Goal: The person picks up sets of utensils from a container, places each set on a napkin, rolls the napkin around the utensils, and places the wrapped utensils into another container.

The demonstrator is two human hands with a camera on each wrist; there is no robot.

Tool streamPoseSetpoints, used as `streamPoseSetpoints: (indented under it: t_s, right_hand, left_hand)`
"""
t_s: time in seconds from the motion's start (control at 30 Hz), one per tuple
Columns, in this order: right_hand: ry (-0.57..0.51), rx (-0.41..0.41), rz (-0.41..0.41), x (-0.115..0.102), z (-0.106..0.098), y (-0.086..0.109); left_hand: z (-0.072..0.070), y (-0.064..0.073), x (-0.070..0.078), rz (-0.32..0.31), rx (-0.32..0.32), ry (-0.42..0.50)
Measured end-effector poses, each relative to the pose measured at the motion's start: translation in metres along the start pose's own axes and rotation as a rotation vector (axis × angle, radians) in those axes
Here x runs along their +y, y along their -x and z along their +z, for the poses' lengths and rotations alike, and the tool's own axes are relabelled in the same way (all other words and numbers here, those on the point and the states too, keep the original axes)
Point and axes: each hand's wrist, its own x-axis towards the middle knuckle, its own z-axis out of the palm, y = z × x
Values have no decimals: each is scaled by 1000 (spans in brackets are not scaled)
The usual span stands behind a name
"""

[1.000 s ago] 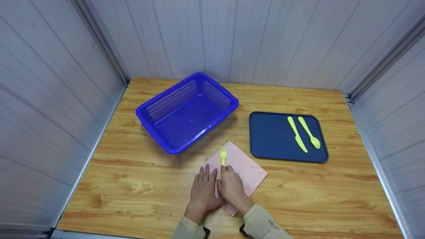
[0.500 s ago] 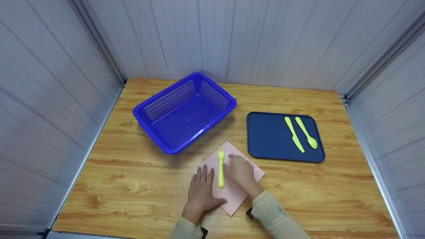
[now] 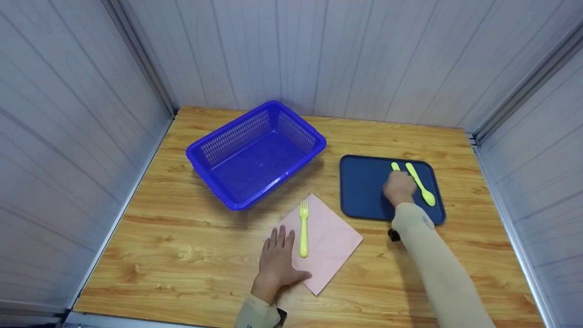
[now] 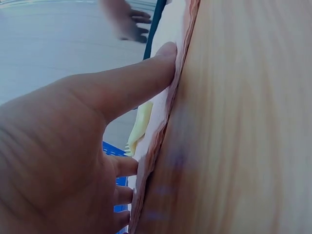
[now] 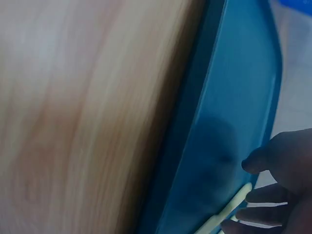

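My left hand (image 3: 278, 264) lies with spread fingers at the left edge of a folded pink napkin (image 3: 332, 239). In the left wrist view its thumb (image 4: 146, 75) presses on the layered edge. A pale yellow-green fork (image 3: 304, 234) rests on the napkin, tines pointing away. Over the dark blue tray (image 3: 362, 184) is my right hand (image 3: 400, 187), covering most of a knife (image 3: 395, 166) of the same colour. The right wrist view has its thumb and fingers apart, fingertips right by the knife (image 5: 238, 199). A matching spoon (image 3: 421, 186) lies just right of that hand.
A blue perforated plastic basket (image 3: 268, 184) stands at the back left, angled on the wooden table (image 3: 182, 264). Pale panel walls (image 3: 300, 54) enclose the table at the back and both sides.
My right hand let go of the fork, leaving it on the napkin, and moved right and away to the knife on the tray. My left hand stayed at the napkin's edge.
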Motion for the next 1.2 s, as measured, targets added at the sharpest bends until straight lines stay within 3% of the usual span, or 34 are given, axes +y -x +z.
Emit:
streamPoseSetpoints:
  t_s: [0.13, 0.27, 0.43, 0.57, 0.83, 1.2]
  right_hand:
    - [7, -12, -17, 10, 6, -10]
    - [28, 63, -105, 12, 13, -8]
    - [-34, 166, -174, 4, 21, 9]
    - [-115, 218, -115, -6, 26, 23]
    - [-96, 131, 19, -24, 26, 40]
    - [-388, 98, 187, -33, 26, 59]
  left_hand:
    - [-1, 2, -2, 7, 4, 4]
    - [-1, 2, -1, 11, 4, 15]
    - [0, 0, 1, 20, 13, 42]
    - [2, 0, 1, 36, 27, 61]
    - [3, 1, 1, 51, 24, 84]
    - [1, 2, -1, 49, 41, 67]
